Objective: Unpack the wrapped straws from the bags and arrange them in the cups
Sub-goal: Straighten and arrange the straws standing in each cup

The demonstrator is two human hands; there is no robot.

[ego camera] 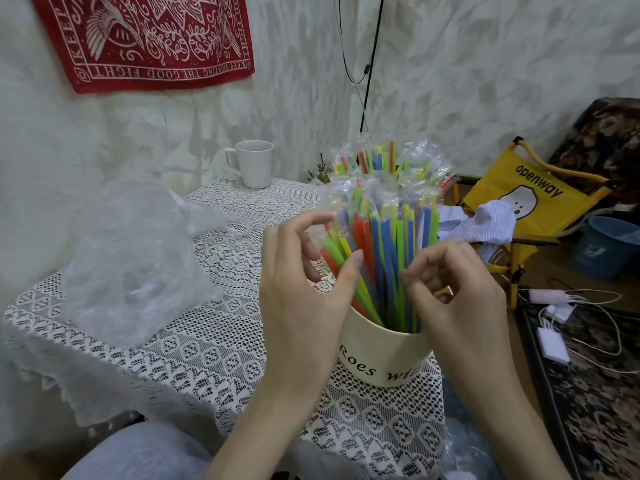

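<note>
- While the straws [384, 216] stand packed in the cream cup [381, 355], the step in hand appears to be arranging them: spreading and evening the bundle so that it sits upright and fills the cup.
- To do this well, judged from the scene, the fingers should work on the lower, coloured shafts just above the cup's rim, not on the crinkled wrapper tips, which would bend or tear.
- Light, sideways nudges seem best; a hard push could tip the cup, which stands near the table's [194, 341] front edge.
- Left hand [304, 292]: fingers loosely spread, thumb tip touching the orange and green straws on the cup's left side; it grips nothing that can be seen.
- Right hand [457, 299]: fingers curled and narrow, tips pinching or picking at the straws on the cup's right side; whether a single straw is actually held cannot be told.
- The straws rise between the two hands, fanning outward above them, their feet hidden inside the cup.
- An emptied clear bag [131, 258] lies well to the left of the cup.
- A white mug [254, 164] stands beyond the cup, to its left, with no straws showing above its rim; it probably awaits its share.
</note>
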